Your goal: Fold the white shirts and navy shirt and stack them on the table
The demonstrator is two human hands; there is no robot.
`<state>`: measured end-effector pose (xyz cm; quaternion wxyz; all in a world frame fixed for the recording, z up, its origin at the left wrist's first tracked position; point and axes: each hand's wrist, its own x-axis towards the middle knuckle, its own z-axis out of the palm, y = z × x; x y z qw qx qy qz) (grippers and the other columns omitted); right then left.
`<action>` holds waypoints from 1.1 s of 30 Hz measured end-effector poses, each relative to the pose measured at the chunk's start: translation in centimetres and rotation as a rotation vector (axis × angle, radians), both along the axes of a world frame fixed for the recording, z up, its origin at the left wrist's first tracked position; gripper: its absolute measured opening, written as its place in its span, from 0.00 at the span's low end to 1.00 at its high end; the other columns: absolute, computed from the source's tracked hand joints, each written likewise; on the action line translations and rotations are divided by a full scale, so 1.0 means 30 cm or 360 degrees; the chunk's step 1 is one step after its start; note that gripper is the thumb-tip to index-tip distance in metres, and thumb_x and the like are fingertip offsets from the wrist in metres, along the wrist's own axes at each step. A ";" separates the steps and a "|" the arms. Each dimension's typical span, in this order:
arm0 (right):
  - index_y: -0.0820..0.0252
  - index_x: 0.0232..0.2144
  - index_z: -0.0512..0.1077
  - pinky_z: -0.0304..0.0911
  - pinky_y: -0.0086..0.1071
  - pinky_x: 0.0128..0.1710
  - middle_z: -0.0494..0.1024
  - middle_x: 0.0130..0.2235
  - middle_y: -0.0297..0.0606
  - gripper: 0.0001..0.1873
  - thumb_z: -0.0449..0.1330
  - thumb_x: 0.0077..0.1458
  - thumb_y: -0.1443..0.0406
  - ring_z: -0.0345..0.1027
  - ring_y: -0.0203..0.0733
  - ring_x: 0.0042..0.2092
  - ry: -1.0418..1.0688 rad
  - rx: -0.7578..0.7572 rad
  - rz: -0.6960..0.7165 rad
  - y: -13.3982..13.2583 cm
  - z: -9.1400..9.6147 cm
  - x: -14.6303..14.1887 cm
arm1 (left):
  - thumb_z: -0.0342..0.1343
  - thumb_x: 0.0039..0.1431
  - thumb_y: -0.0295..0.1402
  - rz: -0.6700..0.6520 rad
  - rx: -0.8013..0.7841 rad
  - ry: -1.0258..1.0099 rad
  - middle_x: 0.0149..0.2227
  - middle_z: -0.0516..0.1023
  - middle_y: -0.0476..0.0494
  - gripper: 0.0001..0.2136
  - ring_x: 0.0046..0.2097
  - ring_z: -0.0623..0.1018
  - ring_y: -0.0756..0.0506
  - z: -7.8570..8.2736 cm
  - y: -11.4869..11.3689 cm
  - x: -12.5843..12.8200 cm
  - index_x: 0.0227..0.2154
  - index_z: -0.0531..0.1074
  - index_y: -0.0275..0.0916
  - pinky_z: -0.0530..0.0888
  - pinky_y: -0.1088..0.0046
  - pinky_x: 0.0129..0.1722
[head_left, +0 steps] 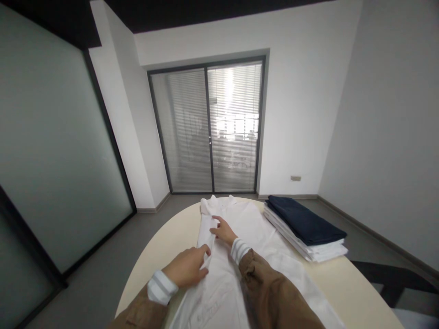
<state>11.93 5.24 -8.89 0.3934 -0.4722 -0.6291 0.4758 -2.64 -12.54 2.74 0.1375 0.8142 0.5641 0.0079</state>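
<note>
A white shirt (252,228) is spread on the round table, its collar at the far end and its lower part close to me. Along its left side, a strip of the cloth is folded over, looking like a sleeve. My left hand (187,267) is bent around the shirt's left edge, with thumb and index finger on either side of a fold. Farther up, my right hand (224,230) pinches the folded strip below the collar, its fingers curled toward the left. The undersides of both hands are hidden.
A stack of folded white clothes (308,251) with a folded navy garment (305,219) on top lies at the table's right. The cream tabletop (164,237) has a curved edge. Beyond it stand a glass door with blinds (209,128) and a frosted panel (51,137).
</note>
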 end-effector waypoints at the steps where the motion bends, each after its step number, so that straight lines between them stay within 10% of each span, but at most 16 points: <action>1: 0.62 0.55 0.68 0.60 0.27 0.26 0.68 0.25 0.26 0.30 0.61 0.47 0.69 0.60 0.32 0.23 -0.0018 0.0022 -0.0012 -0.002 0.003 0.013 | 0.54 0.55 0.31 -0.0033 0.0012 -0.0099 0.39 0.80 0.43 0.22 0.43 0.78 0.40 -0.003 -0.004 0.016 0.55 0.65 0.42 0.72 0.66 0.42; 8: 0.62 0.52 0.74 0.64 0.30 0.34 0.75 0.30 0.33 0.24 0.61 0.50 0.67 0.64 0.35 0.29 -0.0103 0.0174 -0.0011 -0.034 -0.014 0.141 | 0.55 0.56 0.34 -0.0256 -0.0229 -0.0530 0.45 0.79 0.46 0.19 0.41 0.78 0.45 -0.093 -0.021 0.118 0.52 0.71 0.44 0.72 0.71 0.43; 14: 0.63 0.55 0.71 0.60 0.29 0.29 0.69 0.23 0.27 0.28 0.62 0.51 0.64 0.57 0.33 0.24 -0.0142 0.0268 0.0050 -0.085 -0.060 0.196 | 0.49 0.56 0.31 -0.0136 -0.0979 -0.0561 0.33 0.80 0.45 0.18 0.23 0.75 0.49 -0.185 -0.018 0.165 0.47 0.77 0.42 0.71 0.74 0.23; 17: 0.61 0.52 0.73 0.63 0.30 0.31 0.78 0.38 0.38 0.24 0.61 0.52 0.64 0.59 0.32 0.26 -0.0132 0.0377 0.0000 -0.097 -0.073 0.194 | 0.55 0.48 0.26 -0.0413 -0.0762 -0.0574 0.37 0.80 0.47 0.19 0.29 0.77 0.48 -0.190 -0.025 0.134 0.43 0.81 0.45 0.73 0.74 0.30; 21: 0.58 0.50 0.73 0.68 0.35 0.41 0.61 0.64 0.47 0.21 0.59 0.52 0.66 0.66 0.32 0.32 -0.0144 0.0594 0.0006 -0.114 -0.083 0.187 | 0.64 0.45 0.29 -0.0555 -0.0399 -0.0580 0.38 0.79 0.48 0.15 0.33 0.75 0.48 -0.195 -0.044 0.095 0.38 0.82 0.47 0.72 0.74 0.35; 27: 0.59 0.44 0.75 0.67 0.38 0.48 0.67 0.59 0.46 0.14 0.56 0.55 0.69 0.70 0.37 0.39 -0.0345 0.0827 0.0139 -0.136 -0.067 0.192 | 0.66 0.48 0.34 -0.0433 -0.0191 -0.0686 0.36 0.80 0.51 0.15 0.34 0.75 0.49 -0.248 -0.006 0.076 0.41 0.79 0.44 0.72 0.75 0.38; 33: 0.59 0.49 0.74 0.60 0.45 0.56 0.66 0.60 0.50 0.17 0.58 0.56 0.67 0.65 0.51 0.56 -0.1012 0.0761 0.0188 -0.180 0.002 0.198 | 0.60 0.56 0.35 -0.0259 0.0260 -0.0674 0.55 0.74 0.41 0.18 0.59 0.70 0.41 -0.320 0.065 -0.008 0.50 0.73 0.42 0.57 0.60 0.65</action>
